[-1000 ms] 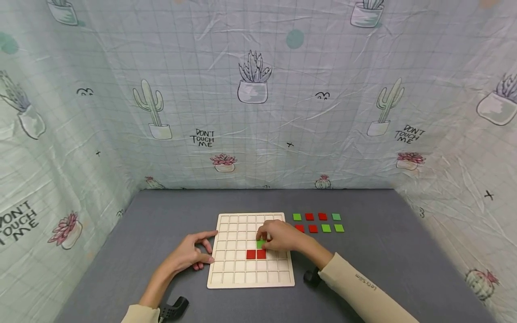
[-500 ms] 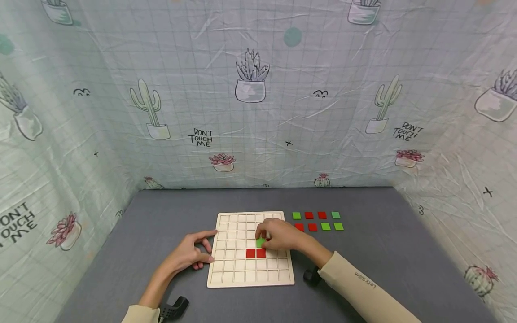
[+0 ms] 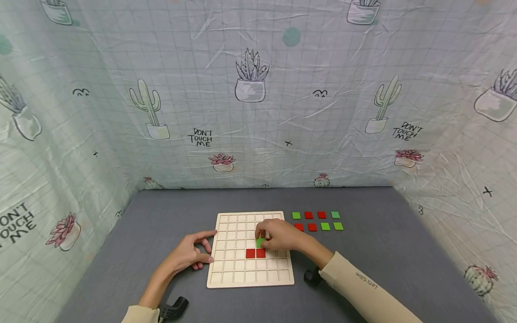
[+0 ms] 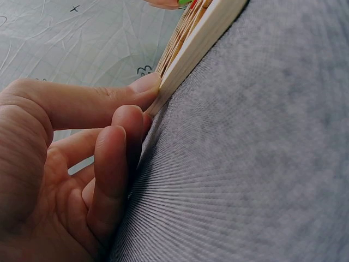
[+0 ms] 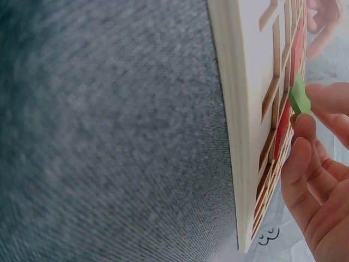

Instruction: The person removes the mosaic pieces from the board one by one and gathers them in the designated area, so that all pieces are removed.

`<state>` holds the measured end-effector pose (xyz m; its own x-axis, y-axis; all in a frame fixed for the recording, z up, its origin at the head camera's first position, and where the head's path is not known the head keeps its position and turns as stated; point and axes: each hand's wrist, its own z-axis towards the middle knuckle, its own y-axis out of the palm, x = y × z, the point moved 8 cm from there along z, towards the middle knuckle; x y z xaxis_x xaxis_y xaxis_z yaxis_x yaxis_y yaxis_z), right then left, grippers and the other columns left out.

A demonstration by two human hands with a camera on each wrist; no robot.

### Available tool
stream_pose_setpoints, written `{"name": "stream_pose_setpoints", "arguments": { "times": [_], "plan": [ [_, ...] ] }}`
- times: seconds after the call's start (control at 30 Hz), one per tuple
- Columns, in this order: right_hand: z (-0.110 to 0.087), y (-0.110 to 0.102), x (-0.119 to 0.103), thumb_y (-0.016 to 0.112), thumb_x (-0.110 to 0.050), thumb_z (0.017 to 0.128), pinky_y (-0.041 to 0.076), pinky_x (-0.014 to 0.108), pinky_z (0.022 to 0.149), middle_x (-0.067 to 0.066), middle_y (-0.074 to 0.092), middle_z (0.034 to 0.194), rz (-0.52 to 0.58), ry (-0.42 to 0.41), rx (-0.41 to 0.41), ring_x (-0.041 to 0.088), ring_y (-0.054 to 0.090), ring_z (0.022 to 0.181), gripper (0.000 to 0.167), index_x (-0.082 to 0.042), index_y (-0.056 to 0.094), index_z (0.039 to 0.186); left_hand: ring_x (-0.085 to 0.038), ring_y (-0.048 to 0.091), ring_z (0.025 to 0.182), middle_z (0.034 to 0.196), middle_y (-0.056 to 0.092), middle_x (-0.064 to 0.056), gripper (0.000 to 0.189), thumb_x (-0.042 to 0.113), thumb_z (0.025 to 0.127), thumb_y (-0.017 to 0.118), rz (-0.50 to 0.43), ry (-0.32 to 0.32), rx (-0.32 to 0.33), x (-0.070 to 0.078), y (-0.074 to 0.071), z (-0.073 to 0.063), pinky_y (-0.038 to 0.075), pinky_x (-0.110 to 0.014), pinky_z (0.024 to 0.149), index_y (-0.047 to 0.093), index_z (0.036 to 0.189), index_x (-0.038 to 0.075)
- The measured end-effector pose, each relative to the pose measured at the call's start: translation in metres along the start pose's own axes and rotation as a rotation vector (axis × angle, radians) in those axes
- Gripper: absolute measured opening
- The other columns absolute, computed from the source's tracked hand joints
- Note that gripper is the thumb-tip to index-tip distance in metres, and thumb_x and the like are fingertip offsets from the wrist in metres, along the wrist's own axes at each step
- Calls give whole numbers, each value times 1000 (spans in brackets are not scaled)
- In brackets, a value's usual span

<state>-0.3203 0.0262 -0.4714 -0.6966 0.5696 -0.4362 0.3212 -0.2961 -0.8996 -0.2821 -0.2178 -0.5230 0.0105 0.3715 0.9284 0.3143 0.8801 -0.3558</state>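
A pale wooden grid board (image 3: 228, 278) lies on the grey table. My left hand (image 3: 187, 253) rests beside its left side, with thumb and index finger stretched out against the edge. In the left wrist view the thumb (image 4: 143, 86) touches that edge; the other fingers are loosely bent. My right hand (image 3: 279, 234) pinches a square green tile (image 3: 260, 242) over the board, just behind two red tiles (image 3: 256, 253) lying side by side in cells. The right wrist view shows the green tile (image 5: 299, 97) tilted, with another red tile (image 5: 282, 128) in the board next to it.
Right of the board, loose tiles lie in two rows: several red ones (image 3: 313, 227) and several green ones (image 3: 325, 226), plus a bluish-green one (image 3: 335, 215). My right hand partly covers the nearest red one. A patterned curtain (image 3: 258, 121) stands behind the table.
Both hands and the tile have hardly moved; the right hand keeps its pinch on the green tile. The whole head view has shifted slightly.
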Motion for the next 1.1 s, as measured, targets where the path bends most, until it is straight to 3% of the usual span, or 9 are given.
{"name": "stream_pose_setpoints", "arguments": {
  "times": [0.33,0.6,1.1],
  "plan": [
    [-1,0,-2,62,-4,95,46,21,66,-6,71,94,36,-32,12,3,52,66,21,-20,72,104,-12,55,47,94,62,-17,85,1,77,85,0,10,-1,0,0,1,52,-30,44,48,153,1],
    [-2,-1,-5,61,-1,95,45,20,62,-4,71,92,39,-35,30,3,51,65,22,-19,72,102,-12,55,47,94,62,-17,85,2,77,85,-10,10,-5,-1,0,1,53,-31,45,47,153,1],
    [-11,-13,0,60,-4,99,50,21,71,1,76,103,103,-45,59,3,58,71,17,-14,72,106,-12,57,48,94,62,-15,84,4,78,85,-4,7,-15,-5,1,2,53,-29,45,48,153,1]
  ]
}}
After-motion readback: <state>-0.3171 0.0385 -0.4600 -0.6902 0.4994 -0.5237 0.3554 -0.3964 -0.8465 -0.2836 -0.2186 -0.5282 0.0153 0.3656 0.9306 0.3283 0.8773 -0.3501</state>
